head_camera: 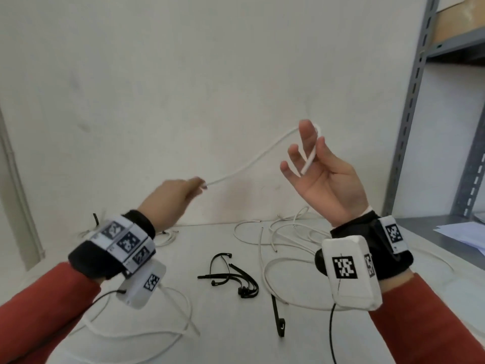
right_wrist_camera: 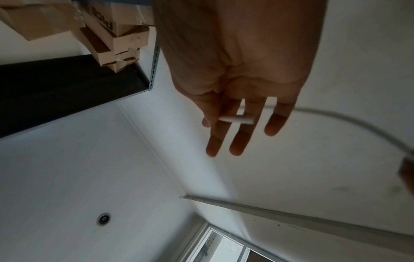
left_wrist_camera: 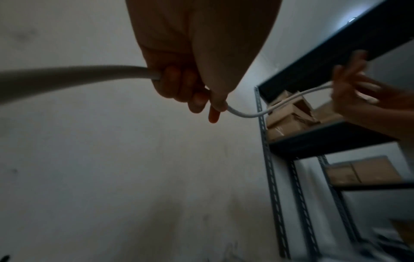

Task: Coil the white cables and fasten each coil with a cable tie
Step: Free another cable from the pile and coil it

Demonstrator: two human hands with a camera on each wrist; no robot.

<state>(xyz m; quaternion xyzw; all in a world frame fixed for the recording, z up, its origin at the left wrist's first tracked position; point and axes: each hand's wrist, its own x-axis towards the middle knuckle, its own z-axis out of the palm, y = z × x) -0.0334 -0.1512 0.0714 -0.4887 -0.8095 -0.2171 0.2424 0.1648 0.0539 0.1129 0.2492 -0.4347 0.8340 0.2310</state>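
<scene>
A white cable (head_camera: 262, 153) hangs in the air between my two raised hands. My left hand (head_camera: 195, 185) grips it in curled fingers; in the left wrist view the cable (left_wrist_camera: 246, 115) leaves the fist (left_wrist_camera: 192, 92) toward the right hand (left_wrist_camera: 358, 94). My right hand (head_camera: 309, 158) is palm up with fingers spread and straight. The cable loops over its index fingertip, and the thumb holds the cut end (right_wrist_camera: 235, 120) against the fingers (right_wrist_camera: 237, 145). Black cable ties (head_camera: 236, 274) lie bunched on the white table (head_camera: 225, 337) below.
Several loose white cables (head_camera: 283, 232) sprawl at the table's back right, and another cable (head_camera: 170, 334) curves at the front left. A single black tie (head_camera: 278, 316) lies apart. A grey metal shelf rack (head_camera: 417, 101) with papers (head_camera: 467, 232) stands right.
</scene>
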